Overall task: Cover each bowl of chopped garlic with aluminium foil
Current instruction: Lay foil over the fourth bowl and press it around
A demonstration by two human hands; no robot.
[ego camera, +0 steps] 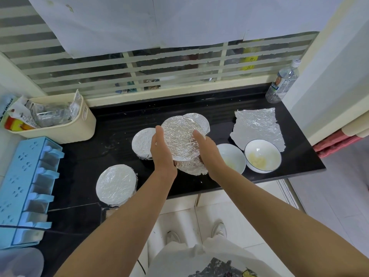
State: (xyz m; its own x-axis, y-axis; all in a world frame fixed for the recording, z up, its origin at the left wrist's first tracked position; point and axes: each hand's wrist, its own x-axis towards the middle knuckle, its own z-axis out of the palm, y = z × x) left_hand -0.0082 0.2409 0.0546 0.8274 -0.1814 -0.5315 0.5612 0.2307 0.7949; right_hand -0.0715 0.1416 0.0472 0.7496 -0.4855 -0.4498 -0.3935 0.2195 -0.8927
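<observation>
I hold a foil-covered bowl [180, 139] tilted above the black counter [111, 136], my left hand [162, 150] on its left side and my right hand [207, 151] on its right. Foil hangs loose under its near edge. Three other foil-covered bowls are here: one behind it [200, 119], one to its left [141, 143], one near the front left [116, 184]. Two uncovered white bowls with chopped garlic stand to the right, one beside my right wrist [232, 157] and one further right [262, 155]. A flat sheet of foil [257, 126] lies behind them.
A cream basket [60, 124] with packets stands at the back left, and a blue compartment box [26, 188] runs along the left edge. A water bottle [282, 83] stands in the back right corner. The counter's front edge runs just below my wrists.
</observation>
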